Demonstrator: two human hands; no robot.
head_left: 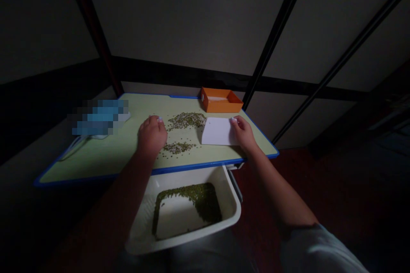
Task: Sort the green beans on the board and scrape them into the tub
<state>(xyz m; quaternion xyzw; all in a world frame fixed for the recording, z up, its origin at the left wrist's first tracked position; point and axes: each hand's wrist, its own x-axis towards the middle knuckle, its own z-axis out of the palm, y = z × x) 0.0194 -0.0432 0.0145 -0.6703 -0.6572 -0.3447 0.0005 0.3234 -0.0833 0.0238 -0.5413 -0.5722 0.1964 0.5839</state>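
Observation:
My right hand [244, 133] pinches the right side of a flat white card [218, 131], held just over the table. Small green and pale seeds [187, 120] lie in a loose pile left of the card. A smaller patch of seeds [177, 148] is spread nearer the table's front edge. On the left of both piles, my left hand [152, 135] is closed, its fingers curled; whatever they hold, if anything, is hidden. Below the front edge, a white plastic tub [233, 204] has many green seeds [206, 200] along its bottom, mostly at the right and back.
The pale yellow table [105, 153] has a blue rim. An orange open box [221, 106] stands at its back right. A blurred blue object [101, 117] with a white cable lies at the left. Behind the table is a panelled wall [192, 21].

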